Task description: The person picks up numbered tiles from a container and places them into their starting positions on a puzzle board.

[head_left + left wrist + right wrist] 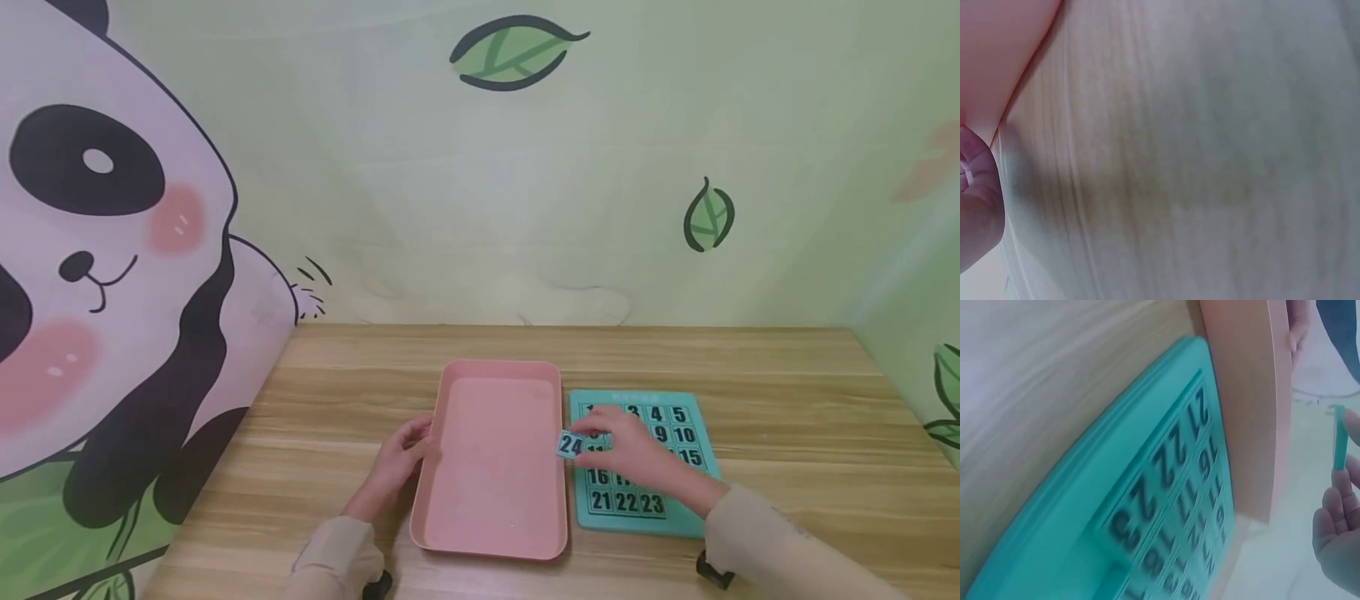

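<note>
My right hand (626, 446) pinches a small turquoise number tile (569, 445) marked 24 between thumb and fingers. The right wrist view shows that tile (1339, 439) edge-on, raised off the board. Beneath this hand lies a turquoise number board (637, 523) with rows of black-numbered tiles; 21, 22 and 23 fill the front row, and an open slot follows 23. Part of the board is hidden by the hand. At the left wall of a pink rectangular tray (491, 467), my left hand (397, 458) holds the side, thumb and fingers at the rim. The tray has nothing in it.
The tray and the board lie side by side on a wood-grain table (352, 367). Behind the table rises a pale green backdrop (375, 183) with printed leaves, and a printed panda (120, 250) covers its left part.
</note>
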{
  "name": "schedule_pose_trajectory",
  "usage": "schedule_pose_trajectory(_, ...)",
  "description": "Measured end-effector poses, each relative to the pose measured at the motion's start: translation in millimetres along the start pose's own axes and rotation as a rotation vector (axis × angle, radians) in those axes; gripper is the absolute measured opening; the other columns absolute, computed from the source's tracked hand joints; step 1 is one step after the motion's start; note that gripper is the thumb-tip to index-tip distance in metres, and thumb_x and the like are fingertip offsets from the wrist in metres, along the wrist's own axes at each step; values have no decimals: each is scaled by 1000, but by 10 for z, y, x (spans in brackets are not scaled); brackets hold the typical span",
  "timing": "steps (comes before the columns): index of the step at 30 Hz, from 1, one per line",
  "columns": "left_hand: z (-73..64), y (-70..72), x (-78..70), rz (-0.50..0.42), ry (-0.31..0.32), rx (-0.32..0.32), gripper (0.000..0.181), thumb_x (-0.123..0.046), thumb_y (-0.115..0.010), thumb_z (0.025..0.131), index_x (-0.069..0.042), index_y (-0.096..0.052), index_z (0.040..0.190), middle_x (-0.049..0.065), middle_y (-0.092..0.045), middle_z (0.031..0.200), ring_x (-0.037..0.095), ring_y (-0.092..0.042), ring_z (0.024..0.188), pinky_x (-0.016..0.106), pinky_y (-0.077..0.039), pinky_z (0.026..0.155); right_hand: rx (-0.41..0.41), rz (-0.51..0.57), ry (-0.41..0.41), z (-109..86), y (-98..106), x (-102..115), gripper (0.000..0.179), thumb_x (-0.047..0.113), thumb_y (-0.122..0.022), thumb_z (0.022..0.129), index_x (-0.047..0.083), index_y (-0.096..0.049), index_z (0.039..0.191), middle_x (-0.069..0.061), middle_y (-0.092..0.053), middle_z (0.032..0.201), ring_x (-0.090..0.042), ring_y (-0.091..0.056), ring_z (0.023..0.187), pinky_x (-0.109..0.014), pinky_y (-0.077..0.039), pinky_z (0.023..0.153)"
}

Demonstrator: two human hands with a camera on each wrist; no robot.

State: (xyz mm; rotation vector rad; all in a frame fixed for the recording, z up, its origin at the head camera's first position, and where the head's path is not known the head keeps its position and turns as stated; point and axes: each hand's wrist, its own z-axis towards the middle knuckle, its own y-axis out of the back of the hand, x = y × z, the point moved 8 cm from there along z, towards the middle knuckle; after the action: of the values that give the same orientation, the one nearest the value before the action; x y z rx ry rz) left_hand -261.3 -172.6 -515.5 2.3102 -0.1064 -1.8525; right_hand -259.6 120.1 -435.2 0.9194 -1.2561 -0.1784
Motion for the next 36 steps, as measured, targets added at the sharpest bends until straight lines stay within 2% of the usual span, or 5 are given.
schedule_pose_trajectory(8, 14, 7, 24, 15, 6, -12, 35, -5, -50, 87, -2, -50, 121, 15, -52, 104, 16, -52, 87, 25, -47, 66, -51, -58, 14, -319, 291, -203, 35, 28, -69, 72, 12, -63, 102, 3, -58, 96, -17, -55, 91, -35, -49, 78)
schedule_pose_trajectory(13, 38, 6, 23, 14, 5, -11, 36, -6, -50, 87, -2, -50, 122, 16, -52, 107, 16, -53, 89, 25, -47, 67, -82, -42, 8, -505, 401, -399, 35, 22, -71, 70, 6, -62, 101, 0, -58, 94, -14, -55, 88, -31, -49, 77)
schedule_pose_trajectory(18, 48, 9, 42, 18, -9, -12, 35, -5, -50, 87, -1, -49, 122, 18, -53, 109, 17, -53, 91, 26, -48, 69, -119, -82, -13, -693, 427, -608, 36, 23, -72, 68, 6, -63, 99, 0, -59, 93, -7, -53, 86, -26, -48, 75)
schedule_pose_trajectory(23, 37, 11, 37, 13, -20, -15, 35, -4, -50, 86, 0, -49, 121, 18, -53, 108, 16, -52, 90, 24, -47, 68, -153, -138, -35, -827, 433, -751, 36, 21, -73, 66, 7, -64, 97, 2, -59, 93, -3, -53, 85, -27, -48, 76)
schedule_pose_trajectory(36, 30, 4, 49, -16, -7, -10, 37, -2, -50, 85, 1, -49, 122, 18, -52, 108, 13, -52, 87, 25, -48, 67, -72, -240, 23, -972, 329, -828, 30, 24, -72, 65, 14, -65, 92, 4, -56, 93, -8, -50, 86, -29, -46, 74)
